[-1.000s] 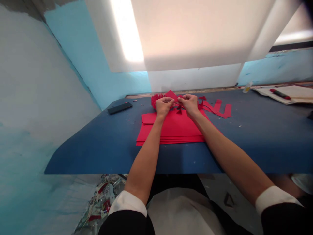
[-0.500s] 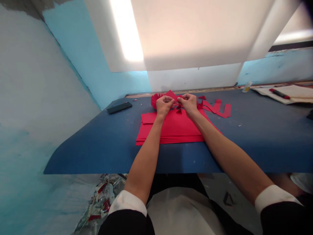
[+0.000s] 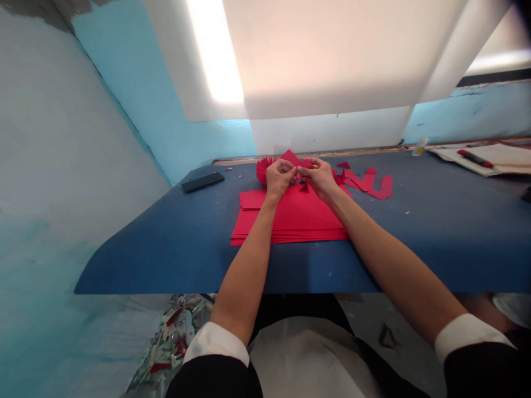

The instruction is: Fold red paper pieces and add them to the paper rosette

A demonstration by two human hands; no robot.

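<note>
Between my two hands is a small piece of red paper (image 3: 290, 157), its pointed corner sticking up past the fingers. My left hand (image 3: 279, 178) pinches it from the left with thumb and forefinger. My right hand (image 3: 317, 176) pinches it from the right, fingertips almost meeting the left ones. Below the hands lies a stack of red paper sheets (image 3: 307, 213), with a folded red strip (image 3: 252, 200) on its left part. Behind my left hand sits a spiky red paper piece (image 3: 262, 168). Small folded red triangles (image 3: 340, 178) lie by my right hand.
Red paper strips (image 3: 377, 188) lie right of the stack on the blue tabletop (image 3: 166, 237). A black phone-like slab (image 3: 203, 182) rests at left. Toward the back right are a small glue bottle (image 3: 420, 147) and a red-and-black marker (image 3: 475, 159) on papers (image 3: 506, 155).
My right hand has shifted slightly left, bringing its fingertips closer to my left hand's. A bit of yellow now shows behind the right fingers.
</note>
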